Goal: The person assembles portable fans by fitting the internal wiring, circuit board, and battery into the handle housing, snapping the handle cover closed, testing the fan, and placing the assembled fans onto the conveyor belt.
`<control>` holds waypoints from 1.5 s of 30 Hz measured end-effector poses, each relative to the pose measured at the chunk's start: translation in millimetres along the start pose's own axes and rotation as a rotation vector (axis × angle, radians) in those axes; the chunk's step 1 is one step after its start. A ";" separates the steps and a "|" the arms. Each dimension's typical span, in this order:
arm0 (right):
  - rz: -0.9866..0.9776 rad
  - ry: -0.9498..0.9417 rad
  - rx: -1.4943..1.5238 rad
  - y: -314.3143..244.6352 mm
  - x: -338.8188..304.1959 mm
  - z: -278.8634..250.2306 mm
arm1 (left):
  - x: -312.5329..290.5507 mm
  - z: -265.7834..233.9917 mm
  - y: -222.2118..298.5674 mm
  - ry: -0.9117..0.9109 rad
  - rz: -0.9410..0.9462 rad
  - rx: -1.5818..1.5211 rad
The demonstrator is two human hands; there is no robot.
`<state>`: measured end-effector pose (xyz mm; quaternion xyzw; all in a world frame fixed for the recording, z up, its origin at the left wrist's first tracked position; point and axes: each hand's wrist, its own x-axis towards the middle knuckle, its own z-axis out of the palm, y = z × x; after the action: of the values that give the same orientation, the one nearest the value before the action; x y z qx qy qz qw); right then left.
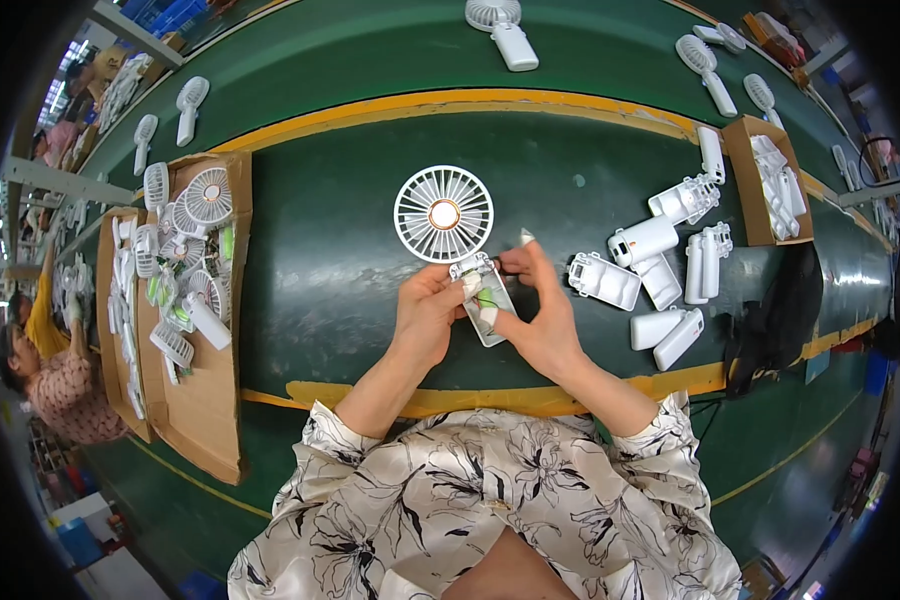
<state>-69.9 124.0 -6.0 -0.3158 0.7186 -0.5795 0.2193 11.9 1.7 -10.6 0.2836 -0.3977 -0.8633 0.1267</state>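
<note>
In front of me a white handheld fan (444, 214) lies with its round grille away from me and its handle shell (491, 331) toward me. The handle is uncovered, and a green part (486, 298) shows inside. My left hand (428, 312) is closed on the handle's left side near the neck, its thumb over the inside. My right hand (543, 312) is at the handle's right side. Its thumb rests on the handle and its index finger is raised; some fingertips are curled near the neck, partly hidden. White covers show on several fingertips.
Loose white handle shells (642, 240) lie to the right, beside a cardboard box (767, 238) of white parts. On the left, a cardboard tray (205, 420) holds several fan heads. Finished-looking fans (515, 47) lie on the green conveyor (370, 60) beyond a yellow edge. Another person (65, 385) sits far left.
</note>
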 end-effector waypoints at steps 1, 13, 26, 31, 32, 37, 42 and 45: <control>-0.121 0.051 0.006 2.8 -1.6 -1.0 | 0.2 -0.3 0.8 0.004 0.000 0.017; -0.352 0.001 -0.122 10.3 -2.7 -7.5 | 0.9 -5.9 2.2 -0.011 -0.031 0.124; -1.083 -0.324 -0.691 7.9 7.4 -42.4 | -3.3 -9.7 12.8 -0.128 -0.297 0.208; -1.163 -0.651 -0.785 -1.8 7.6 -47.8 | -5.1 -7.1 5.1 -0.175 -0.241 0.410; -1.153 -0.678 -0.853 -3.0 4.7 -46.7 | -5.2 -8.1 5.4 -0.176 -0.261 0.413; -0.906 -0.613 -0.879 -8.5 -11.4 -46.0 | -5.6 -7.5 -3.7 -0.101 -0.345 0.243; -0.613 -0.272 -0.942 -9.0 -22.5 -63.2 | -6.1 4.1 -1.8 0.006 -0.263 0.161; -0.434 -0.069 -1.159 2.1 -23.2 -85.9 | -8.7 2.5 -3.2 0.040 -0.234 0.123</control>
<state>-112.5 200.3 10.7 -0.5409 0.8284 -0.1158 -0.0877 17.4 9.2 -8.4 0.3523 -0.4114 -0.8405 0.0153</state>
